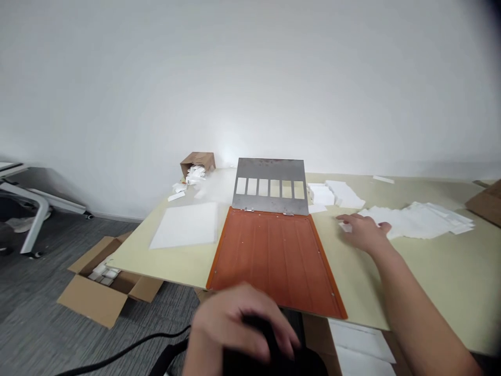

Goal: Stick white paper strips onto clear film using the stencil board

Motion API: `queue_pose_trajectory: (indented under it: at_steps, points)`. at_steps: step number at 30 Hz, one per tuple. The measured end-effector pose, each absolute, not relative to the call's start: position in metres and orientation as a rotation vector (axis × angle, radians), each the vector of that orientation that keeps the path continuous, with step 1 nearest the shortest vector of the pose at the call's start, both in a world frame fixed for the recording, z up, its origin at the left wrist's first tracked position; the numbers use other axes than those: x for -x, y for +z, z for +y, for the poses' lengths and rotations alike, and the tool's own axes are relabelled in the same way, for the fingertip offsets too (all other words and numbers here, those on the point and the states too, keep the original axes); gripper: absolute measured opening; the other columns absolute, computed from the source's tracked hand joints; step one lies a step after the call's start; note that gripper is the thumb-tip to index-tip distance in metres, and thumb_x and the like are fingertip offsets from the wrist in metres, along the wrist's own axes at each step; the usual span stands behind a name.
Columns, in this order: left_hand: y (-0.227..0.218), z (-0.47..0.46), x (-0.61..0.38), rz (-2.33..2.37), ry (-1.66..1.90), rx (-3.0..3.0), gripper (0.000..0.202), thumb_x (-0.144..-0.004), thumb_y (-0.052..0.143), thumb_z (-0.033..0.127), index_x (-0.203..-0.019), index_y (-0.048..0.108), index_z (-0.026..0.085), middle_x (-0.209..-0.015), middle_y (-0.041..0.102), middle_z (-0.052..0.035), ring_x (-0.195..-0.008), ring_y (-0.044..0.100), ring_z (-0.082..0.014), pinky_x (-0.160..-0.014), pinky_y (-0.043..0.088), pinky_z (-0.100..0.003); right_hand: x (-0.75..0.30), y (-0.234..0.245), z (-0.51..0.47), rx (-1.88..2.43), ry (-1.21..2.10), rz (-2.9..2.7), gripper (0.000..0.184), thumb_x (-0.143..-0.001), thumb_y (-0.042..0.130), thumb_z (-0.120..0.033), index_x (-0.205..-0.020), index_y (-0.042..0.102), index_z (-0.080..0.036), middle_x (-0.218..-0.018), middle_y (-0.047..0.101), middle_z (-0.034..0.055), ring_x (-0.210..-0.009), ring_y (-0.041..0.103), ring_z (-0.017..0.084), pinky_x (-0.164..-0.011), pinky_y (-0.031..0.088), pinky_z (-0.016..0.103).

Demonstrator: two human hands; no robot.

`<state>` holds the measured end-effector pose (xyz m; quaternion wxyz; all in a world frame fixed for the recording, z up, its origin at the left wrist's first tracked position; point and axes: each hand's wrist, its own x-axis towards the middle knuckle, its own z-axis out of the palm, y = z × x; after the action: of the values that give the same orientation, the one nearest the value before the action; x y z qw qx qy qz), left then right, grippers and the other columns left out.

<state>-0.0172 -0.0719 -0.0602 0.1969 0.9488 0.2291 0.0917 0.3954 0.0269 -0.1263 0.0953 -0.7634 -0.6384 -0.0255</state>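
My left hand hovers in front of the table's near edge, somewhat blurred. Its fingers are loosely curved and apart, with nothing visible between them. Just beyond it lies a flat reddish-brown board with an orange rim. A grey metal plate with a row of rectangular cut-outs is hinged to the board's far edge and stands raised. To the right, my right hand reaches over the table with fingers stretched out. It is at the left end of a spread pile of thin white sheets, and a small white piece shows under its fingers.
A white foam-like sheet lies left of the board. White stacks sit behind my right hand. A small cardboard box spills white pieces at the back left. An open carton stands on the floor, and a black cable runs nearby.
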Motion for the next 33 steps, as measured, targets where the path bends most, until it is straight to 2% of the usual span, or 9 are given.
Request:
queue_pose_trajectory:
  at_steps: [3, 4, 6, 8, 14, 21, 24, 28, 33]
  points:
    - [-0.051, -0.026, 0.059, 1.521, 0.731, -2.053, 0.051, -0.104, 0.025, 0.047, -0.126, 0.06, 0.017, -0.124, 0.067, -0.0131, -0.116, 0.063, -0.0222, -0.098, 0.05, -0.036, -0.396, -0.132, 0.025, 2.058, -0.189, -1.938, 0.035, -0.077, 0.055, -0.024, -0.107, 0.073, -0.031, -0.113, 0.07, 0.0156, -0.1, 0.059, 0.035, -0.075, 0.034, 0.051]
    - [-0.051, -0.007, 0.07, 1.908, 0.729, -1.815, 0.054, -0.102, 0.026, 0.053, -0.134, 0.055, 0.021, -0.133, 0.063, -0.0121, -0.122, 0.06, -0.0238, -0.104, 0.047, -0.039, -0.395, -0.135, 0.026, 2.007, -0.237, -1.93, 0.033, -0.079, 0.054, -0.026, -0.105, 0.073, -0.03, -0.111, 0.07, 0.0155, -0.098, 0.059, 0.034, -0.075, 0.034, 0.051]
    - [-0.057, 0.029, 0.088, 2.236, 0.663, -1.574, 0.074, -0.094, 0.04, 0.062, -0.141, 0.046, 0.006, -0.148, 0.044, -0.0295, -0.138, 0.042, -0.0427, -0.109, 0.033, -0.062, -0.39, -0.142, 0.029, 1.966, -0.299, -1.898, 0.032, -0.081, 0.051, -0.031, -0.104, 0.073, -0.028, -0.109, 0.071, 0.0143, -0.098, 0.058, 0.034, -0.078, 0.033, 0.052]
    - [-0.07, 0.057, 0.098, 2.401, 0.61, -1.442, 0.09, -0.085, 0.052, 0.066, -0.143, 0.041, -0.001, -0.156, 0.026, -0.0347, -0.146, 0.022, -0.0498, -0.111, 0.02, -0.07, -0.385, -0.148, 0.033, 1.96, -0.313, -1.884, 0.035, -0.081, 0.048, -0.036, -0.104, 0.072, -0.027, -0.108, 0.071, 0.0122, -0.099, 0.057, 0.033, -0.082, 0.032, 0.054]
    - [-0.111, 0.076, 0.104, 2.493, 0.614, -1.445, 0.081, -0.081, 0.059, 0.059, -0.143, 0.044, 0.01, -0.16, 0.027, -0.0241, -0.149, 0.019, -0.0418, -0.115, 0.015, -0.068, -0.376, -0.155, 0.039, 1.849, -0.331, -1.912, 0.038, -0.085, 0.046, -0.044, -0.104, 0.073, -0.026, -0.106, 0.071, 0.0102, -0.1, 0.056, 0.031, -0.083, 0.03, 0.048]
    - [-0.116, 0.074, 0.109, 2.502, 0.965, -1.511, 0.055, -0.081, 0.065, 0.038, -0.13, 0.054, 0.016, -0.13, 0.063, -0.0218, -0.125, 0.055, -0.04, -0.105, 0.032, -0.066, -0.367, -0.154, 0.036, 1.69, -0.318, -1.873, 0.034, -0.086, 0.049, -0.042, -0.099, 0.074, -0.024, -0.1, 0.072, 0.0103, -0.095, 0.06, 0.031, -0.082, 0.03, 0.048]
    - [-0.117, 0.076, 0.114, 2.396, 1.235, -1.618, 0.048, -0.081, 0.063, 0.029, -0.128, 0.055, 0.02, -0.125, 0.067, -0.0155, -0.117, 0.063, -0.0344, -0.103, 0.041, -0.056, -0.357, -0.149, 0.037, 1.59, -0.264, -1.845, 0.032, -0.086, 0.051, -0.043, -0.096, 0.074, -0.023, -0.099, 0.073, 0.0111, -0.093, 0.062, 0.031, -0.082, 0.034, 0.049]
    - [-0.106, 0.082, 0.113, 2.093, 1.623, -1.912, 0.043, -0.085, 0.061, 0.027, -0.127, 0.057, 0.019, -0.127, 0.067, -0.012, -0.117, 0.064, -0.0273, -0.102, 0.049, -0.042, -0.332, -0.132, 0.04, 1.378, -0.117, -1.861, 0.026, -0.088, 0.055, -0.042, -0.097, 0.073, -0.025, -0.096, 0.073, 0.0081, -0.092, 0.066, 0.026, -0.081, 0.046, 0.043]
    - [-0.074, 0.103, 0.08, 1.526, 1.809, -2.454, 0.039, -0.089, 0.06, 0.028, -0.127, 0.06, 0.019, -0.125, 0.069, -0.0102, -0.127, 0.058, -0.028, -0.108, 0.046, -0.046, -0.283, -0.099, 0.052, 1.19, 0.016, -1.782, 0.031, -0.089, 0.06, -0.044, -0.114, 0.065, -0.027, -0.113, 0.071, 0.0071, -0.099, 0.066, 0.023, -0.08, 0.055, 0.038]
